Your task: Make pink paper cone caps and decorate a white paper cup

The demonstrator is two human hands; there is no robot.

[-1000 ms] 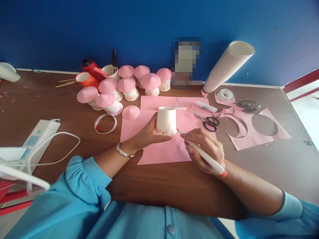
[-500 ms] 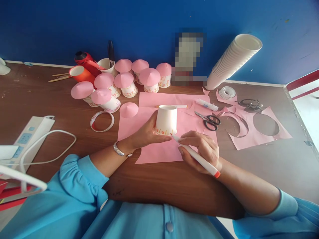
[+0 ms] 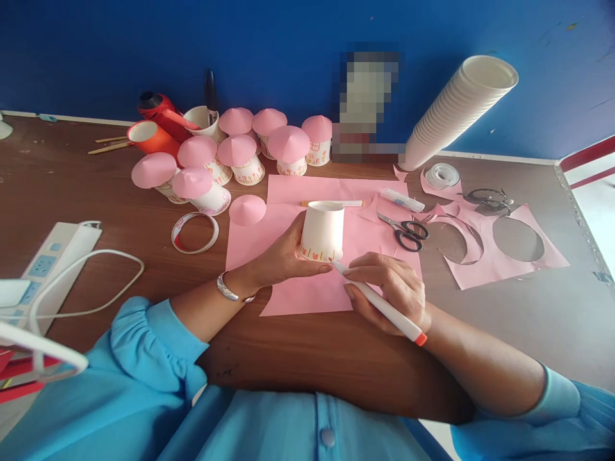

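Note:
My left hand [image 3: 287, 255] is closed around a white paper cup [image 3: 323, 227], gripping its left side and lower edge. Small orange, red and yellowish marks run along the cup's lower rim. Between the fingers of my right hand [image 3: 388, 288] is a white marker [image 3: 384, 307] with an orange-red end, its tip touching or very close to the rim. Beneath lies pink paper [image 3: 307, 294]. Another marker [image 3: 356, 203] rests behind the cup, and a loose pink paper cone [image 3: 247, 210] lies to its left.
Several decorated cups with pink cone tops [image 3: 288, 144] stand at the back left. Scissors [image 3: 406, 232], a glue stick [image 3: 402, 200] and cut paper [image 3: 464, 272] lie right. A tall cup stack [image 3: 456, 109] leans on the wall. Left are a tape roll [image 3: 195, 232] and power strip [image 3: 48, 262].
The camera view has shifted slightly. Both hands keep nearly the same pose, with the marker tip still at the cup's lower rim.

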